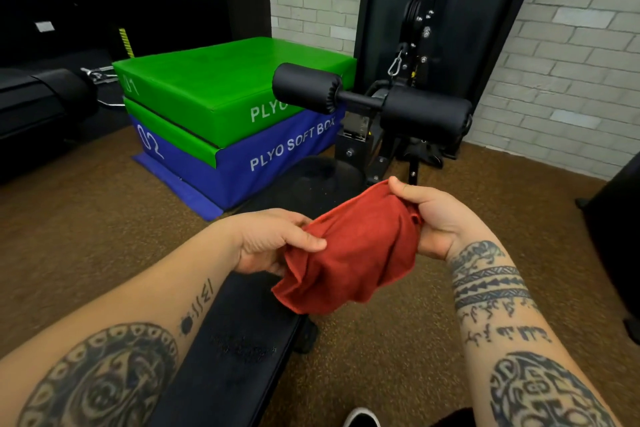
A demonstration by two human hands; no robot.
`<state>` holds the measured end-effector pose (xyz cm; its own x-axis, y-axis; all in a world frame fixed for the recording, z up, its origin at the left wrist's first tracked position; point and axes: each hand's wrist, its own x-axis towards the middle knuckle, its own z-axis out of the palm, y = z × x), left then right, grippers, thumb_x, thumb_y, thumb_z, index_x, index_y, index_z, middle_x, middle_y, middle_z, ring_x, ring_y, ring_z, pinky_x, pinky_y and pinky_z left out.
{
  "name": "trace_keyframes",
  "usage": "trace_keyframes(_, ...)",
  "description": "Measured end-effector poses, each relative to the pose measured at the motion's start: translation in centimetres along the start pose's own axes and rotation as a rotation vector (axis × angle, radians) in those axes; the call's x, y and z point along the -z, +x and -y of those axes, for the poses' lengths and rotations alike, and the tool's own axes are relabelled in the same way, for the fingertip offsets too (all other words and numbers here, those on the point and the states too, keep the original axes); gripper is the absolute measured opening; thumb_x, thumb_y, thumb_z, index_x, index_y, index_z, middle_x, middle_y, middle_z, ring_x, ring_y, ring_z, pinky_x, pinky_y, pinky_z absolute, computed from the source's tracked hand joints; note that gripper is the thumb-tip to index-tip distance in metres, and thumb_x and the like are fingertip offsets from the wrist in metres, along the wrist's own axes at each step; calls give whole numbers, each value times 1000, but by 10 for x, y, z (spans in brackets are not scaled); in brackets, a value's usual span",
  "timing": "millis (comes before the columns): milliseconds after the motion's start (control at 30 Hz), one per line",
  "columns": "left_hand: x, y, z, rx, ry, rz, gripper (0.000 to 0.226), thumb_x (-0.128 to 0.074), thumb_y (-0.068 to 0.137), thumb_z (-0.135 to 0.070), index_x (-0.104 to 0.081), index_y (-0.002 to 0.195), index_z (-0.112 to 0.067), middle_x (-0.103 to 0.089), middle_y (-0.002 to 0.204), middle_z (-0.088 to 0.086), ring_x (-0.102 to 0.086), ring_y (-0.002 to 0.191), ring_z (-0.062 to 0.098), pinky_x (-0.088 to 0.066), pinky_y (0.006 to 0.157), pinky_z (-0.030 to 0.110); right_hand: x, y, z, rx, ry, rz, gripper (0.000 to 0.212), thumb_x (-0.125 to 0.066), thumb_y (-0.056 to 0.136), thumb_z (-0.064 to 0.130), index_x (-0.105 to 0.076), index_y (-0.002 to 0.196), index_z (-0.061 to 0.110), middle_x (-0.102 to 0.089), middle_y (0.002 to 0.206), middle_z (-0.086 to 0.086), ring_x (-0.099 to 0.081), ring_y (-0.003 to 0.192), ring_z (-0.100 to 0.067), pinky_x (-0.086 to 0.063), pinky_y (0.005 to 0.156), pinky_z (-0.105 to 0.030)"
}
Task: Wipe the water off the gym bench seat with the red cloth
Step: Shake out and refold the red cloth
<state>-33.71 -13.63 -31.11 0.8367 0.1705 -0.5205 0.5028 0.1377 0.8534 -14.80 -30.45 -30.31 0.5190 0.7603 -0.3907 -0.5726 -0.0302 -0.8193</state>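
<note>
The red cloth point(353, 253) hangs bunched in the air between both hands, above the black gym bench seat point(239, 333). My left hand point(273, 239) pinches its left edge with thumb on top. On the other side my right hand point(429, 218) grips the upper right corner. A patch of small water droplets point(244, 347) glistens on the seat pad below my left forearm. Further ahead, part of the bench is hidden behind the cloth.
Two black foam leg rollers point(374, 100) stand at the far end of the bench on a black machine frame point(412, 31). Stacked green and blue plyo soft boxes point(221, 121) sit to the left. Brown carpet covers the floor; a shoe tip point(360, 418) shows at the bottom.
</note>
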Motion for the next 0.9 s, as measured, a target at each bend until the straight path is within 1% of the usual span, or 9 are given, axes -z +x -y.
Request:
trace_keyframes(67,3,1,0,-52,-122,-96,35,-69,84,-9,-66,119,-13,-72,104,11,-68,91,24,-53,87,43,8,-1,1,-3,-57,11,44,-75,68,13,-69,111,4,-74,93,-14,-73,76,-21,-63,70,-36)
trace_keyframes(200,8,10,3,-150,-462,-350,31,-58,94,-5,-59,123,-14,-69,92,7,-66,77,21,-53,72,37,16,-1,-7,-82,-553,-72,50,-82,67,0,-67,115,1,-74,107,-21,-72,98,-36,-58,89,-50)
trace_keyframes(267,7,15,4,-176,-537,-447,25,-60,95,-6,-58,119,-12,-68,92,9,-65,78,21,-55,74,39,15,-1,-8,-105,-695,-145,39,-85,71,8,-69,106,4,-76,97,-17,-73,89,-32,-60,76,-39)
trace_keyframes(367,9,19,7,-147,-448,-566,42,-75,86,-21,-58,122,-8,-71,104,12,-66,85,23,-56,84,43,11,1,-6,6,-625,-251,24,-80,82,24,-72,99,8,-76,86,-10,-68,71,-22,-52,62,-29)
trace_keyframes(500,8,17,2,-91,-404,-549,58,-86,74,-31,-59,122,-13,-74,107,15,-70,79,24,-61,67,40,13,9,0,104,-242,-274,16,-69,92,30,-62,100,18,-64,67,-3,-59,53,-16,-55,61,-33)
trace_keyframes(600,6,15,-7,-164,-507,-431,47,-77,81,-8,-59,123,-19,-75,94,10,-73,72,20,-59,61,35,16,5,3,77,-131,-172,10,-67,92,31,-59,94,26,-64,72,2,-62,69,-15,-53,78,-40)
trace_keyframes(667,5,11,-10,-232,-497,-315,50,-68,83,8,-62,123,-21,-75,101,12,-74,75,22,-60,61,34,18,1,3,129,-202,-89,20,-71,87,16,-62,102,26,-68,87,1,-63,83,-18,-46,84,-40)
trace_keyframes(800,11,11,-7,-236,-50,-361,55,-73,75,12,-69,119,-21,-74,109,10,-73,93,25,-60,80,35,17,0,-5,238,-771,-124,52,-80,70,-8,-66,112,20,-68,109,-5,-67,88,-21,-52,60,-28)
trace_keyframes(900,14,13,-9,-240,575,-609,25,-80,78,-17,-74,98,-31,-74,91,-5,-70,87,15,-56,80,31,16,6,-10,251,-1104,-158,25,-83,77,8,-73,95,22,-72,89,1,-68,79,-16,-55,64,-30)
